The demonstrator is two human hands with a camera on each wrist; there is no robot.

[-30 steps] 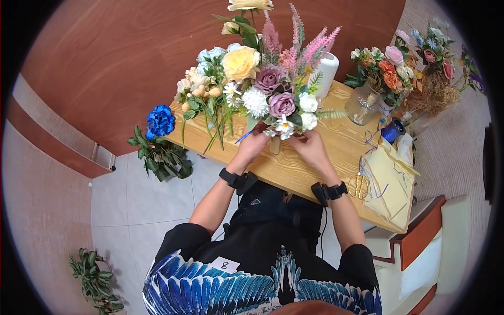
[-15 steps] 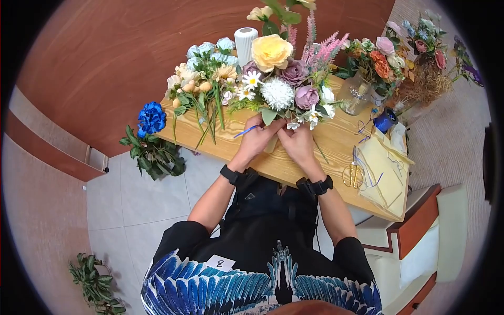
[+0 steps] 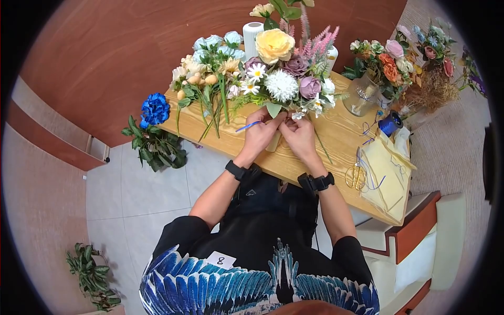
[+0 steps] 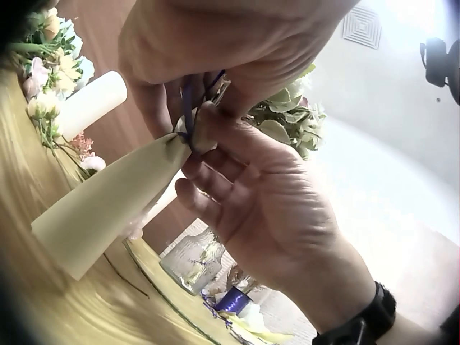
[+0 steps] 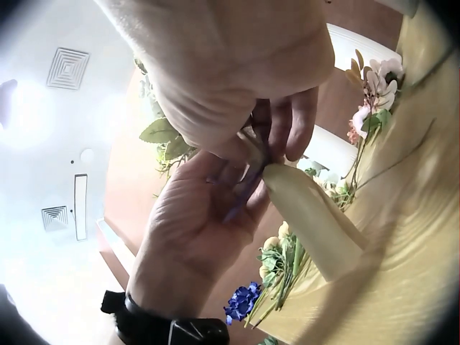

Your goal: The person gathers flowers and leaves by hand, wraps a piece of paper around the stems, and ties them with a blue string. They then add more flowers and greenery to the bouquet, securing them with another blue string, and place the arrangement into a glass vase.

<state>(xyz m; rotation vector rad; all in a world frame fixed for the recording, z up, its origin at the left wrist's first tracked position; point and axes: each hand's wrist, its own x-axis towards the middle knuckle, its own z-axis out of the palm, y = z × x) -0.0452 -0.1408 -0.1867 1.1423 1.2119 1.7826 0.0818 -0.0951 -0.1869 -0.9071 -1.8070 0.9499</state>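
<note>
A bouquet with a yellow rose (image 3: 275, 45), a white pompon flower (image 3: 281, 85), purple roses and pink spikes stands up above both hands in the head view. Its stems are wrapped in a cream paper sleeve (image 4: 108, 205), whose lower end is close over the tabletop. Thin blue ribbon (image 4: 188, 108) circles the gathered neck of the sleeve. My left hand (image 3: 258, 134) pinches the ribbon there, and a loose end sticks out beside it. Facing it, my right hand (image 3: 300, 140) pinches ribbon at the neck with thumb and fingers. Overlapping fingers partly hide the knot.
Loose flower stems (image 3: 212, 113) lie left on the wooden table (image 3: 336, 152). At right are a glass vase (image 3: 361, 100), a blue ribbon spool (image 3: 390, 123), gold-handled scissors (image 3: 355, 176) and cream paper sheets (image 3: 386, 173). A white vase (image 3: 253, 39) stands behind the bouquet.
My hands have come closer together at the neck of the bouquet. The flower heads have shifted to the right, uncovering a white vase behind them.
</note>
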